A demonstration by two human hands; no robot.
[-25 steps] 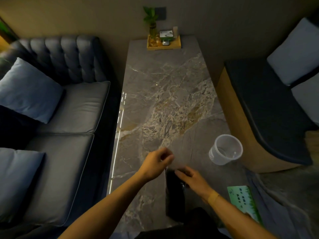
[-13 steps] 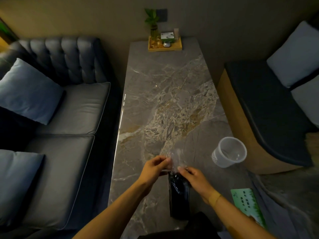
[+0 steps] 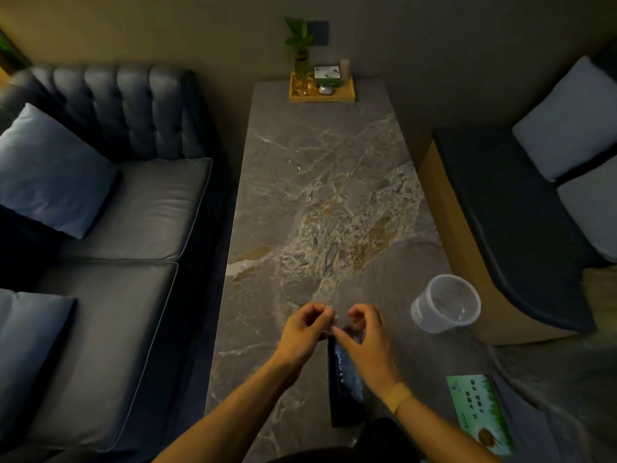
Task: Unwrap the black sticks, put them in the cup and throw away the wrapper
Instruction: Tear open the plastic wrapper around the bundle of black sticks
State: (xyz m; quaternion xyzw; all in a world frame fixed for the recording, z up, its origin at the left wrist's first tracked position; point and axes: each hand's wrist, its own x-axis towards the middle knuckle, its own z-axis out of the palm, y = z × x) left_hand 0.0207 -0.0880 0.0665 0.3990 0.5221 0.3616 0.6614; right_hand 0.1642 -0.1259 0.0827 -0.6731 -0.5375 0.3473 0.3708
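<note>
Two hands work at the top of a wrapped bundle of black sticks over a marble table.

Head view, looking down: the left hand (image 3: pixel 305 332) and right hand (image 3: pixel 367 339) meet above the near end of the table (image 3: pixel 320 195), each with thumb and fingers curled in a pinch on the clear wrapper (image 3: pixel 334 320) at the top of the black sticks (image 3: pixel 345 385), which hang down towards the body. The wrapper film is nearly invisible in the dim light, so the exact grip is hard to tell. The empty clear cup (image 3: pixel 445 304) stands to the right, near the hands but apart from them. To open it cleanly, it seems best to pull the two pinches apart gently at the seam, keeping the bundle upright so no sticks spill. No bin shows.
</note>
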